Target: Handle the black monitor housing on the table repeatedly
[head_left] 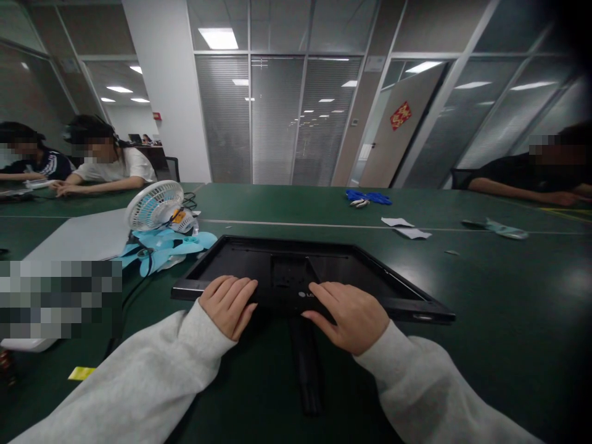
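A black monitor casing [324, 248], a shallow open shell with an LG logo on its near edge, is tilted over the green table in front of me. My left hand [229, 303] is closed over that edge left of the logo, fingers on top and thumb below. To the right, my right hand [349, 313] grips the same edge, its index finger beside the logo. Below the casing a dark stand-like piece [306, 370] points toward me. Whether it is joined to the casing, I cannot tell.
Left of the casing are a white fan [155, 206], light-blue fan blades [171, 250] and a grey panel [83, 237]. Farther back lie blue gloves [370, 197] and white paper pieces [407, 229]. A clear plastic packet [506, 229] is at right. Other people sit at both sides.
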A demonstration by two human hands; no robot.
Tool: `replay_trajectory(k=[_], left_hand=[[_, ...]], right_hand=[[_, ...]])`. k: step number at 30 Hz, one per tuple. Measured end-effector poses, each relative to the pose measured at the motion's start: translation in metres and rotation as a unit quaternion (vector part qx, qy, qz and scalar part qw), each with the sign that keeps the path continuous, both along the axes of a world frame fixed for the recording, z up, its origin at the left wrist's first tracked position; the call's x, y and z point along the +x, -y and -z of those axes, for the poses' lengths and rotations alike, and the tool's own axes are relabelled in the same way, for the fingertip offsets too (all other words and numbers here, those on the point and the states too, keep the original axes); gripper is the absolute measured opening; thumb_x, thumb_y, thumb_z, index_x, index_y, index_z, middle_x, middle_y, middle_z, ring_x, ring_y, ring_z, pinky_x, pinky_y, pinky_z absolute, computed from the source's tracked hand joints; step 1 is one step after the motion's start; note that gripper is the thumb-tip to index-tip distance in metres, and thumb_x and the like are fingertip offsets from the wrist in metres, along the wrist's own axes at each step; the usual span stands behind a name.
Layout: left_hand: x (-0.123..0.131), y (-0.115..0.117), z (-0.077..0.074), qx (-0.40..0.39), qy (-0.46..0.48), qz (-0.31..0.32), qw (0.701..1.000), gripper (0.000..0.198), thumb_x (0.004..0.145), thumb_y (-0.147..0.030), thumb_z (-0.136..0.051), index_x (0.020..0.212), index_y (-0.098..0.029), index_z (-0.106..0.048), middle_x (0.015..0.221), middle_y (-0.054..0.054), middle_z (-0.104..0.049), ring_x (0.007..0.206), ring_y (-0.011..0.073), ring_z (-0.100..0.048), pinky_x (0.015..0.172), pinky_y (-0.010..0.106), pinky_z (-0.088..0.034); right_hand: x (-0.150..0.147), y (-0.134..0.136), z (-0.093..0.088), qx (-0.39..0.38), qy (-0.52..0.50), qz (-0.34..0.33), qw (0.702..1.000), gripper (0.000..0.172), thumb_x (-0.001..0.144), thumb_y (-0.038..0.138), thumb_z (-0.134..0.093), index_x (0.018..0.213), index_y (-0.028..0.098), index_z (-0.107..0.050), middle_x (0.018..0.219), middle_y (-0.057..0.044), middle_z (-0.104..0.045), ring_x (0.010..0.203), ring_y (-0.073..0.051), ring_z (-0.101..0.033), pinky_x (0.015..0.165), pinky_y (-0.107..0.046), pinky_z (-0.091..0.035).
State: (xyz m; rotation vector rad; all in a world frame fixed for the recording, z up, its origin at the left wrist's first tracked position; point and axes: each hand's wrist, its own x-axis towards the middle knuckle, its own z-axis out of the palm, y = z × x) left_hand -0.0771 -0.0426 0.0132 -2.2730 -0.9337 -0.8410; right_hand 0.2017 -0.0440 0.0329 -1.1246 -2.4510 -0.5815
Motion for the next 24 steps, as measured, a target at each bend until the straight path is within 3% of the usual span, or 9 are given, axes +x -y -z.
replay_trajectory(k=[17, 24], left_hand=[[-0.0037, 0.0007, 0.0000, -0.011, -0.033, -0.012, 0.999, 0.039, 0.091, -0.029, -0.043, 0.120, -0.005, -0.053, 0.111, 0.014, -0.060, 0.098, 0.0277, -0.054, 0.087, 0.043, -0.038], [-0.0035, 0.0005, 0.0006, -0.005, -0.054, -0.039, 0.998, 0.041, 0.093, -0.031, -0.038, 0.119, -0.005, -0.053, 0.111, 0.015, -0.059, 0.097, 0.0284, -0.054, 0.085, 0.043, -0.036]], right_hand=[[-0.0012, 0.0016, 0.0043, 0.017, -0.013, 0.012, 1.000, 0.042, 0.088, 0.049, -0.046, 0.112, 0.015, -0.057, 0.093, -0.007, -0.060, 0.078, -0.019, -0.054, 0.069, -0.032, -0.039], [0.0045, 0.0027, 0.0009, 0.063, -0.020, 0.035, 0.997, 0.040, 0.085, 0.048, -0.049, 0.098, 0.013, -0.063, 0.086, -0.009, -0.055, 0.077, -0.020, -0.047, 0.067, -0.032, -0.034]])
